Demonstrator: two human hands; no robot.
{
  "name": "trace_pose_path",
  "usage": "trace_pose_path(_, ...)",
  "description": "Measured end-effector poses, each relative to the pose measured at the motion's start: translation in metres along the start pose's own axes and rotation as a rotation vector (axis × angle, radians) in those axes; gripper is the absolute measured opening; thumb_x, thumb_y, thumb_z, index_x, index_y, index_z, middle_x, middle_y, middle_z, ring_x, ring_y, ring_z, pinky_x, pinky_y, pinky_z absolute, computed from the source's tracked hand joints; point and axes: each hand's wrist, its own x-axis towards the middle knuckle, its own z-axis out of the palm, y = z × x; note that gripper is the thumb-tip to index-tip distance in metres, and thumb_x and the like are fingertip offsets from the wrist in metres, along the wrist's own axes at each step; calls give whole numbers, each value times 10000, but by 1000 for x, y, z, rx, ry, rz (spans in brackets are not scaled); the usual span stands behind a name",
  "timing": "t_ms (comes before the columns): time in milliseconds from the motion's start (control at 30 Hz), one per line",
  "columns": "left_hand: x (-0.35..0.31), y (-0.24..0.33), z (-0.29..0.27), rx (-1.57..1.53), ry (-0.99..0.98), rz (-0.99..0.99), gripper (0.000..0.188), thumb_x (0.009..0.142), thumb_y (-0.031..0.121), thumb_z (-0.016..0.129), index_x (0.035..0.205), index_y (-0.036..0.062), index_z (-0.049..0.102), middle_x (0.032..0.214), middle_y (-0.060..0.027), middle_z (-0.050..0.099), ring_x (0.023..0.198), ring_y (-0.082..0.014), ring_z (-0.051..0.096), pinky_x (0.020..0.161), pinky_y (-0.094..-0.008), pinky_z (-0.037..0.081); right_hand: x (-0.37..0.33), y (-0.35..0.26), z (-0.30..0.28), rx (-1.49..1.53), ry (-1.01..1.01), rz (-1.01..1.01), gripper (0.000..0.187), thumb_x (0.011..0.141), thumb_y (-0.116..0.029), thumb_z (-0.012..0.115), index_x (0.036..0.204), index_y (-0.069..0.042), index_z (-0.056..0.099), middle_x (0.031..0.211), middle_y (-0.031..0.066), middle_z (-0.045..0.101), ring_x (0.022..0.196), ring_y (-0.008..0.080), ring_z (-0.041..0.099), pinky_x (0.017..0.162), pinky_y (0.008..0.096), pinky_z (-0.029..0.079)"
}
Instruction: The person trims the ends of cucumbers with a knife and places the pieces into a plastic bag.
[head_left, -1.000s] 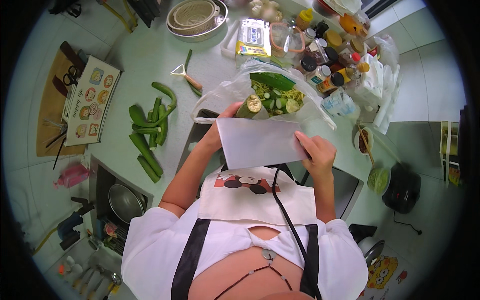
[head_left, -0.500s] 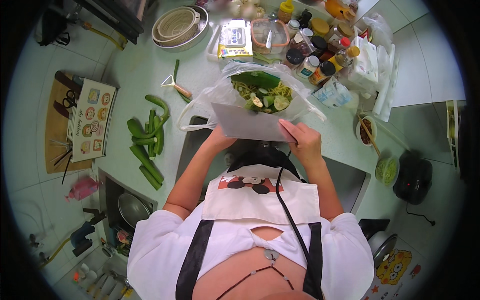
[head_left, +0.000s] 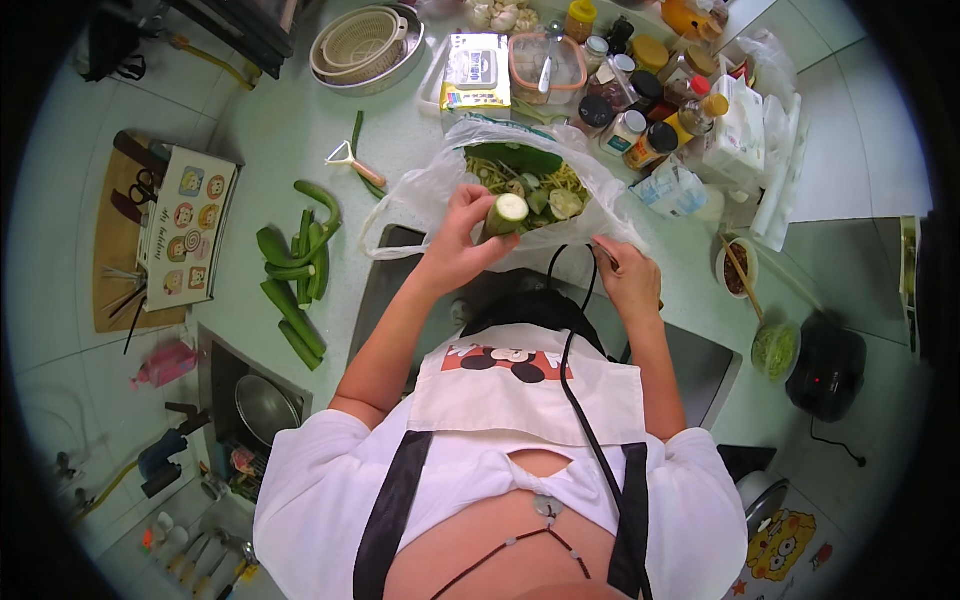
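Observation:
My left hand [head_left: 467, 232] grips a short green gourd piece [head_left: 508, 210], its pale round cut end facing up. It is over the near rim of a white plastic bag [head_left: 415, 195]. Inside the bag lie green and yellowish vegetable scraps [head_left: 556, 200]. At the bag's right near corner my right hand [head_left: 627, 278] is closed round what looks like the brown handle of a knife; its blade is hardly visible from here. Several long green gourds and cut pieces [head_left: 291, 322] lie on the counter to the left. A peeler [head_left: 358, 166] rests behind them.
Below my hands is a sink [head_left: 690, 362]. Jars and bottles [head_left: 650, 145] crowd the back right, beside a plastic container [head_left: 545, 68] and a wipes pack [head_left: 476, 72]. Colanders [head_left: 355, 48] sit at back left; a knife holder [head_left: 188, 228] stands left. A small bowl [head_left: 735, 268] is right.
The wide grey blade held level by both hands has dropped out of plain sight. My left hand has let go of it and now holds a gourd piece over the bag; my right has lowered.

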Motion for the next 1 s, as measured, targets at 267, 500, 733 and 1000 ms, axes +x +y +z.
trace_pose_path(267, -2, 28, -17, -459, 127, -196, 467, 758, -27, 634, 1194, 98, 524, 1173, -13, 396, 1061, -160, 484, 797, -237, 451, -8, -10, -2, 133, 11, 127, 191, 778, -212, 640, 953, -139, 663, 797, 94, 642, 640, 276, 598, 586, 328, 463)
trace_pose_path(500, -17, 17, -20, -1451, -231, -204, 411, 873, 208, 537, 1210, -3, 431, 1269, -30, 339, 1182, -322, 432, 975, -451, 371, -14, -19, -1, 216, 0, 213, 188, 768, -196, 655, 937, -116, 667, 793, 101, 645, 643, 262, 605, 590, 320, 464)
trace_pose_path(733, -29, 4, -23, -1053, -30, -254, 513, 824, 60, 531, 1305, 124, 365, 1292, -43, 324, 991, -238, 528, 694, -287, 514, -25, -20, 2, 207, 17, 168, 183, 766, -187, 653, 935, -115, 667, 830, 86, 658, 664, 249, 622, 607, 298, 479)
trace_pose_path(1000, -29, -13, -30, -1110, -235, -237, 759, 736, 86, 576, 1407, 88, 220, 1324, -117, 403, 1078, -272, 529, 923, -384, 420, -34, -30, -3, 106, 272, -114, 224, 704, -79, 702, 916, -138, 661, 644, 40, 588, 497, 187, 540, 473, 271, 430)
